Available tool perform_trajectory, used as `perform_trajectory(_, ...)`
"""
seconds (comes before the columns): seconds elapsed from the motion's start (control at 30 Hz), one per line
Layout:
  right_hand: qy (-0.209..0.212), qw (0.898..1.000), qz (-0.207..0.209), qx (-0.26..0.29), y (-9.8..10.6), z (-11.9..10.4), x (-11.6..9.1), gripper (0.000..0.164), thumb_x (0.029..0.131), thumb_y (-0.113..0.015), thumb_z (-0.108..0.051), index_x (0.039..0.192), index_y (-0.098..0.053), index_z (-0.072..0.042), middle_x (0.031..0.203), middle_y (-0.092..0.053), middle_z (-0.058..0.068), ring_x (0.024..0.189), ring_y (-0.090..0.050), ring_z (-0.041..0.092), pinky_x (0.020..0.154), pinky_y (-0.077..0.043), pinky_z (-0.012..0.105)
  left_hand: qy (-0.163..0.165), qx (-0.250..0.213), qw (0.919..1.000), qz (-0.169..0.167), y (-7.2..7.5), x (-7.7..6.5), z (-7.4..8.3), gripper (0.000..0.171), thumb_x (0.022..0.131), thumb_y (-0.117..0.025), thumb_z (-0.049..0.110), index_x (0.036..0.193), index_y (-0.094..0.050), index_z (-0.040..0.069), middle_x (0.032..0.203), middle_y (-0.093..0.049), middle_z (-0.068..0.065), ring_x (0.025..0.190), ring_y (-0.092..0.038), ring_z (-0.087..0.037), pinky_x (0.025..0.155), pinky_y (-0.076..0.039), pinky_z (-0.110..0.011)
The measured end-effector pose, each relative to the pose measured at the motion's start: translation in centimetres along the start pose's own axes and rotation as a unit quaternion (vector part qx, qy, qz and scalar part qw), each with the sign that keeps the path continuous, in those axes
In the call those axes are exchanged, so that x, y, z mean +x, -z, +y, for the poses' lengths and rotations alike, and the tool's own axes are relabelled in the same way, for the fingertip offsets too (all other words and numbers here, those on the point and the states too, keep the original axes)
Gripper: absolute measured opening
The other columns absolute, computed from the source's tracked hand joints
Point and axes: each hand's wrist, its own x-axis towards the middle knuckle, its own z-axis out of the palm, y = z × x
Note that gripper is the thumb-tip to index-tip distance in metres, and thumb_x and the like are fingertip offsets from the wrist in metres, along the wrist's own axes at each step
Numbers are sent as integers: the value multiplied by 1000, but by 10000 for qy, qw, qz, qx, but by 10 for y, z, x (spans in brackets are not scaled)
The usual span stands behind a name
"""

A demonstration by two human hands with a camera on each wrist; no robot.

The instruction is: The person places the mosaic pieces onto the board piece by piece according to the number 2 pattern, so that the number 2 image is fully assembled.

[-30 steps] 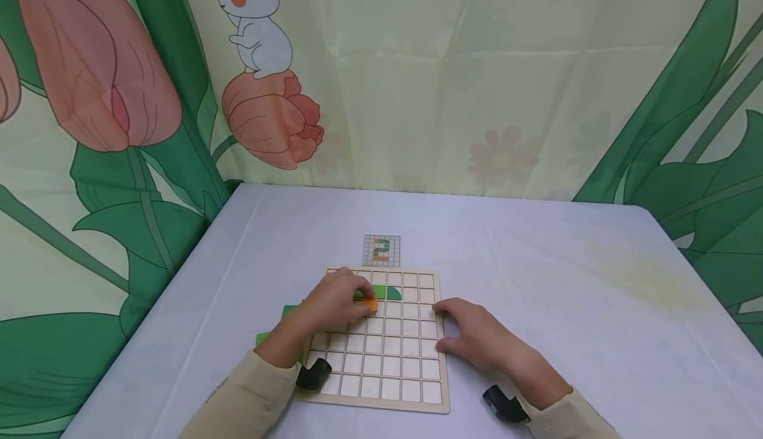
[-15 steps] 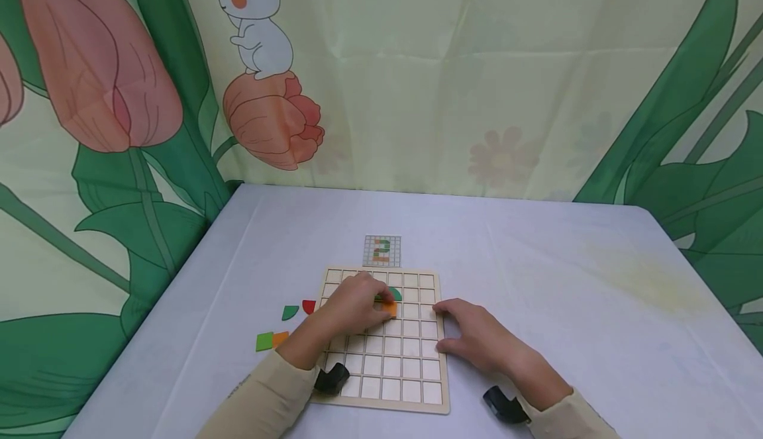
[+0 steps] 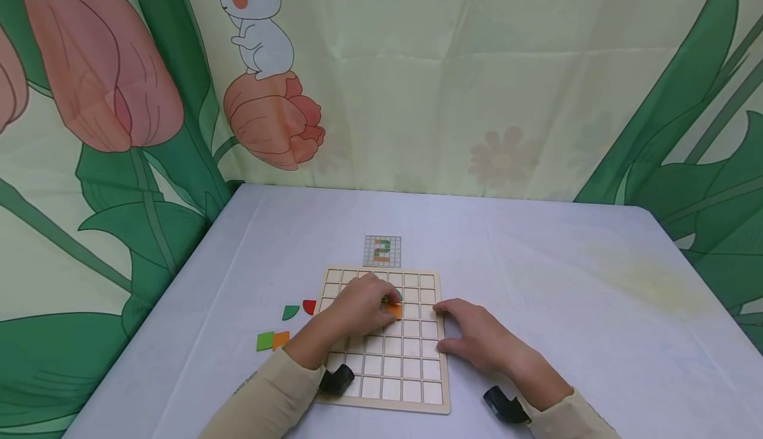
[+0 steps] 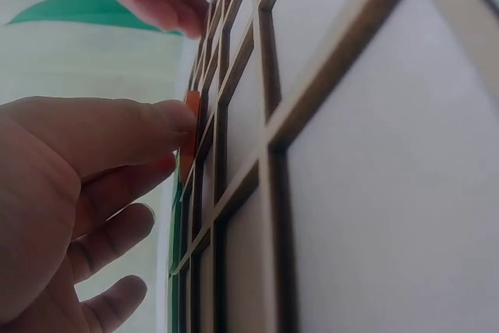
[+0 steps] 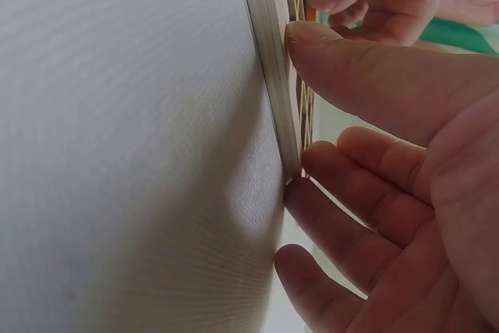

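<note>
A wooden grid board [image 3: 391,367] with square cells lies on the table. My left hand [image 3: 360,303] reaches over it, thumb and index finger pinching an orange square tile [image 3: 394,310] at the upper middle cells. In the left wrist view the orange tile [image 4: 189,126] stands slightly proud of the grid bars. Green pieces [image 4: 175,228] in the board sit beside it, mostly hidden by the hand in the head view. My right hand [image 3: 477,333] rests against the board's right edge; its thumb and fingertips touch the rim [image 5: 274,56] without curling round it.
Left of the board lie a dark green quarter-circle [image 3: 290,312], a red quarter-circle [image 3: 308,306], a light green square [image 3: 265,341] and an orange square [image 3: 281,340]. A small pattern card [image 3: 382,251] showing a coloured figure lies beyond the board's far edge.
My left hand has carried the orange tile rightward across the board, to just below the dark green curved piece. The loose pieces on the left came into view. My right hand stayed still.
</note>
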Motion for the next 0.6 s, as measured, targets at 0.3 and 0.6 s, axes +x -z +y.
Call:
perform_trajectory(0.3, 25, 10000, 6, -73, 0, 0, 0, 55, 81, -83, -14, 131, -59, -4, 130, -60, 6, 126, -53, 28, 107, -39, 48, 109, -11, 9999, 64, 1, 2, 1, 17, 86, -79, 22, 101, -74, 16, 95, -68, 10, 97, -57, -15, 87, -47, -36)
perform_trajectory(0.6, 6, 10000, -7, -31, 0, -1, 0, 56, 81, -82, -13, 131, -59, -3, 129, -60, 6, 126, -54, 28, 107, -39, 48, 114, -5, 9999, 121, 1, 3, 0, 16, 87, -76, 18, 102, -75, 15, 96, -69, 8, 95, -58, -15, 84, -48, -35)
